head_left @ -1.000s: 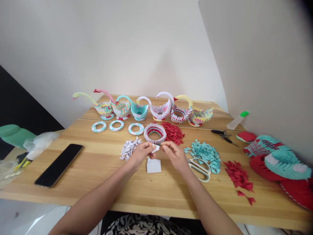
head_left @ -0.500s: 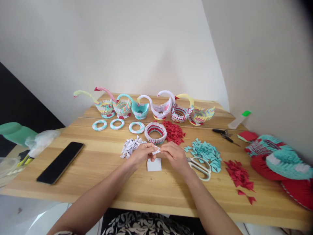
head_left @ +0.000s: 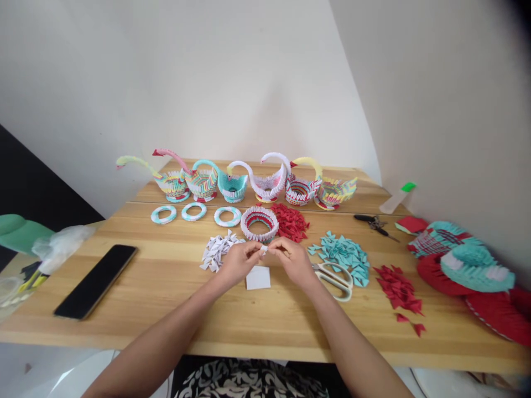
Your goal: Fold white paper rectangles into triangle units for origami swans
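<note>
Between my fingertips is a small folded piece of white paper [head_left: 264,250], mostly covered by the fingers. My left hand [head_left: 241,261] pinches it from the left, and my right hand [head_left: 292,261] pinches it from the right. Just below them on the table lie white paper sheets [head_left: 258,278]. A heap of white folded paper triangles [head_left: 218,251] is beside my left hand. Beyond both hands stands a round paper basket [head_left: 259,222] with white, red and teal rows. Scissors [head_left: 336,282] with pale handles rest by my right wrist.
Several paper swans [head_left: 232,188] line the back of the table. Three paper rings [head_left: 163,214] sit left. Red triangles [head_left: 290,223], teal triangles [head_left: 344,254] and more red triangles [head_left: 398,288] form heaps. A phone [head_left: 97,281] lies left, keys [head_left: 377,224] and a green-capped bottle [head_left: 398,199] right.
The white paper between my fingers now looks smaller and more folded. My hands have drawn closer together. The whole view has shifted slightly.
</note>
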